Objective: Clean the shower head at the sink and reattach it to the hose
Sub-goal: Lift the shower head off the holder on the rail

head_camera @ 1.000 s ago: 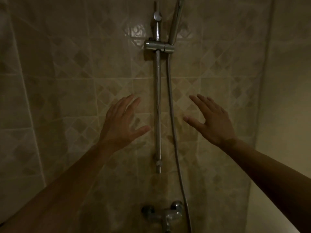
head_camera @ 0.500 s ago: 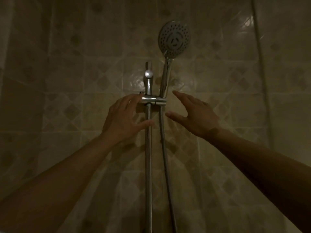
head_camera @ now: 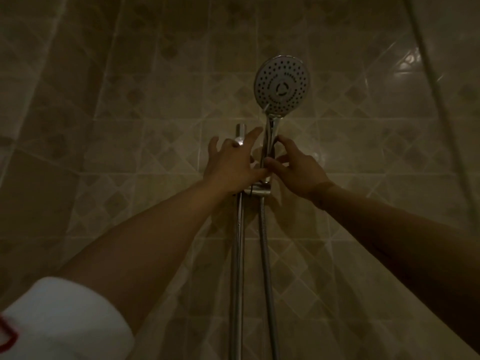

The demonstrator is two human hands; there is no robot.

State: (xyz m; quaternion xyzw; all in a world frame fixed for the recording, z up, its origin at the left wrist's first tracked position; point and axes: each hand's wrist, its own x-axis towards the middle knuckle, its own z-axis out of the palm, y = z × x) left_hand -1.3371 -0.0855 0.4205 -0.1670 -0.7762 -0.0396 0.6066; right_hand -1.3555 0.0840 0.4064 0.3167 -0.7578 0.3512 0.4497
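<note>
Pinching shower head (head_camera: 281, 85) handle with right hand (head_camera: 298, 170), frame centre; spreading left hand (head_camera: 228, 165) over rail (head_camera: 237, 255) top (fingers loose, holding nothing).

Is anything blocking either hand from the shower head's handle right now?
Nothing visible does. The right hand already curls its fingers round the chrome handle of the round silver shower head, which sits in the chrome slider bracket. The left hand is spread open beside the handle.

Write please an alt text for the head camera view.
Right hand pinches the shower head handle, which sits in its holder on a chrome rail; left hand reaches open beside it. The hose hangs below against beige tiles.
</note>
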